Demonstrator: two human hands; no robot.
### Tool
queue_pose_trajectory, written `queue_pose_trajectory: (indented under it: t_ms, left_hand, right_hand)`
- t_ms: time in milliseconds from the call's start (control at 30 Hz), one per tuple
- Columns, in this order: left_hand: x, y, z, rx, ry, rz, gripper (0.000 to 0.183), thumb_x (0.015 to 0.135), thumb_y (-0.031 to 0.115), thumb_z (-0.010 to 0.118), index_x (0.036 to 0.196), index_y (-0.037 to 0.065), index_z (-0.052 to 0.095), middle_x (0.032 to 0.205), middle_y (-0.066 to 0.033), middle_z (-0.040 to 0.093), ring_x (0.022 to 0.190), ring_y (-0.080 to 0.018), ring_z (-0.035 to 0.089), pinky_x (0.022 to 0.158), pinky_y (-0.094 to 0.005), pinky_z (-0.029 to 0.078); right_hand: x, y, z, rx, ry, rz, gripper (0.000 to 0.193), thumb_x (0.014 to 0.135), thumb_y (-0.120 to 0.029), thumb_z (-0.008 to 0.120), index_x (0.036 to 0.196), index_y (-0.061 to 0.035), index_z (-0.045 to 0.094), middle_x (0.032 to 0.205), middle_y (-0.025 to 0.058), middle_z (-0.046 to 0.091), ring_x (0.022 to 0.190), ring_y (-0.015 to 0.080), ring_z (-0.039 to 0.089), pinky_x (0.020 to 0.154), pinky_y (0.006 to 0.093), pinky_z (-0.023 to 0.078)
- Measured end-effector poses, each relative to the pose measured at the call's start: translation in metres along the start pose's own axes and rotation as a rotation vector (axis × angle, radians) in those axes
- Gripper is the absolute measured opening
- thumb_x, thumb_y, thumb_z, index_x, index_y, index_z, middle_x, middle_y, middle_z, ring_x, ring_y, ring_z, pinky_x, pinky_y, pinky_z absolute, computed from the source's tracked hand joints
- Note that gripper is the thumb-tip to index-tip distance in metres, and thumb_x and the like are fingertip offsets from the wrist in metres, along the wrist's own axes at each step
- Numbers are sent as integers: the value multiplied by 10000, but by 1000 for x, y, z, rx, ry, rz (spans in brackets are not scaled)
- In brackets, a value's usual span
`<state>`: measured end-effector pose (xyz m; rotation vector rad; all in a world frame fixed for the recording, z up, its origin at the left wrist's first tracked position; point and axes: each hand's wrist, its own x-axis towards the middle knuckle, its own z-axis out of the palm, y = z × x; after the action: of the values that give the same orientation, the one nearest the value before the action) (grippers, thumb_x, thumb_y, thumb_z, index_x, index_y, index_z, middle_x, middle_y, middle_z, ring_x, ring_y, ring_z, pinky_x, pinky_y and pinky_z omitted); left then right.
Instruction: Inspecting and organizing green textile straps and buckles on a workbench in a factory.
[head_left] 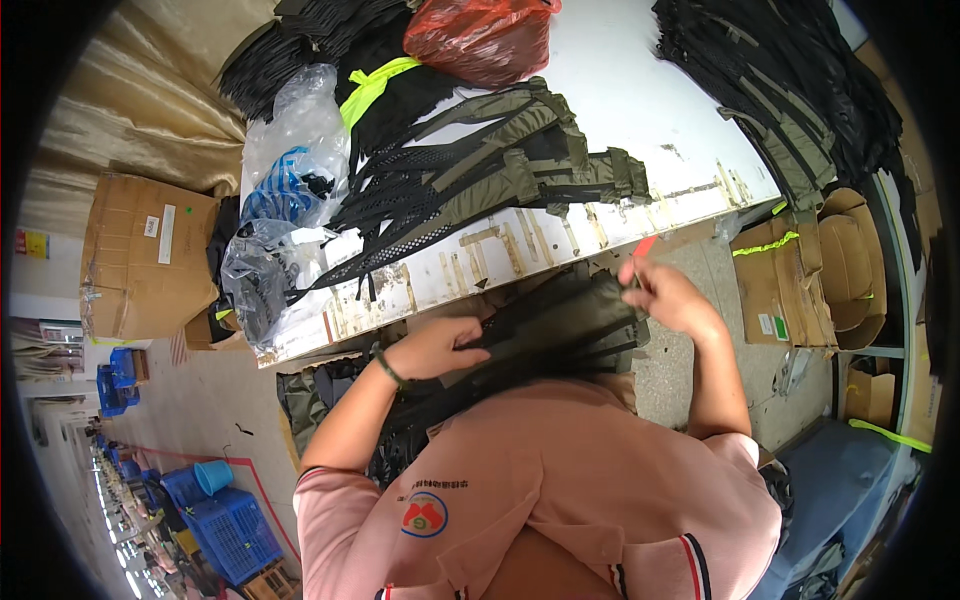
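Nearest, a pink shirt point(600, 450) fills the lower middle, its wearer leaning forward. Just beyond it, dark cloth point(565, 315) lies between the two grips, below the near edge of the white surface point(640, 110), probably placed close to the body so both can reach it. The left grip point(437, 349) curves over its left part, thumb and fingers apart, perhaps to steady it. The right grip point(668, 295) is at its right end, fingertips bent near the thumb; whether they pinch it, I cannot tell. Above both grips, olive straps point(490, 190) fan across the surface, likely for easy reach. Beyond them sits a red bag point(480, 40). Right of the right grip stands a carton point(770, 285).
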<state>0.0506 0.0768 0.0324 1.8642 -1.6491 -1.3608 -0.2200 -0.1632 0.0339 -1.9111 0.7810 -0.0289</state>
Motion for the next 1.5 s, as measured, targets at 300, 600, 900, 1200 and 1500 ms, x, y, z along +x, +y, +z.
queue_pose_trajectory:
  t_ms: [300, 600, 900, 1200, 1500]
  left_hand:
    - [0, -19, 70, 416, -21, -116, 343, 839, 393, 611, 860, 52, 573, 740, -189, 625, 750, -373, 615, 661, -463, 483]
    - [25, 3, 3, 130, 486, 29, 264, 803, 258, 684, 946, 49, 607, 879, -124, 612, 771, -280, 598, 697, -356, 473]
    - [100, 10, -30, -140, 498, 342, 154, 833, 123, 615, 939, 18, 575, 863, -61, 575, 802, -149, 525, 724, -287, 432]
    - [108, 39, 0, -423, 644, 203, 186, 824, 130, 693, 778, 43, 536, 659, 54, 489, 616, -26, 397, 540, -193, 346]
    - [79, 49, 10, -186, 702, 158, 194, 799, 139, 710, 782, 32, 548, 671, -76, 564, 590, -171, 534, 562, -294, 440]
  right_hand:
    - [99, -43, 38, -317, 418, -209, 437, 804, -342, 675, 1116, -73, 529, 981, 145, 654, 922, 346, 619, 775, 417, 486]
    - [158, -54, 70, -124, 245, -200, 510, 794, -93, 668, 1220, -111, 388, 862, 133, 596, 835, 315, 610, 690, 406, 470]
    - [49, -44, 72, -41, 216, -397, 441, 777, -73, 691, 1160, -104, 475, 789, 79, 530, 756, 274, 562, 669, 341, 444]
    - [51, -33, 79, -285, 739, -580, 328, 785, -59, 635, 1091, -43, 519, 833, 121, 594, 784, 309, 583, 710, 393, 427]
    - [73, -46, 64, -374, 755, -904, 148, 810, -124, 672, 738, -44, 569, 551, 65, 517, 483, 226, 498, 511, 306, 397]
